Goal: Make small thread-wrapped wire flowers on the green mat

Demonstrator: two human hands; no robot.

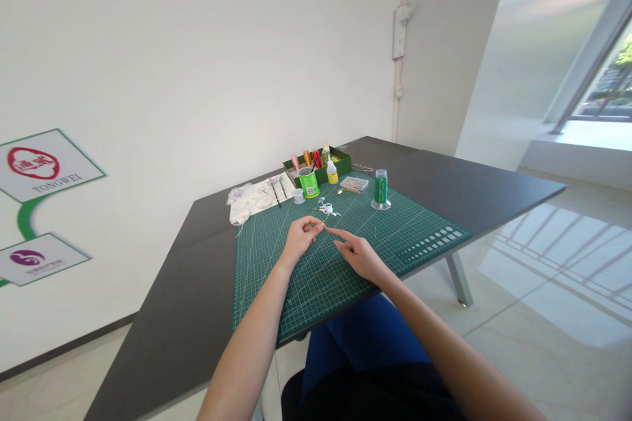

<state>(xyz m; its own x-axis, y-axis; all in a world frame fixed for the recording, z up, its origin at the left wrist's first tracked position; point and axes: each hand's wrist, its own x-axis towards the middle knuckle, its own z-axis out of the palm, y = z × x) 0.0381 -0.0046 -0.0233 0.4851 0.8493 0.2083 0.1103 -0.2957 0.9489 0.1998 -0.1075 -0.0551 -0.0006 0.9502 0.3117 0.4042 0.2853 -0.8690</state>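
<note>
My left hand [302, 237] is closed in a pinch, thumb against fingertips, on a thin stem [326, 218] that pokes up from the fingers. What the stem is made of is too small to tell. My right hand [359, 255] has its index finger stretched to the left fingertips, with its thumb apart from it. Just beyond the fingers lies a small white flower-like piece [326, 209]. A spool of green thread [381, 189] stands upright to the right. Both hands are over the green cutting mat [316, 296].
A green box [340, 164] at the back holds several thread spools. Before it stand a green can [309, 184], a glue bottle [332, 172], a clear case [354, 184] and a small clear cup [299, 196]. Brushes [276, 192] lie on white paper, left. The dark table [192, 263] surrounds the mat.
</note>
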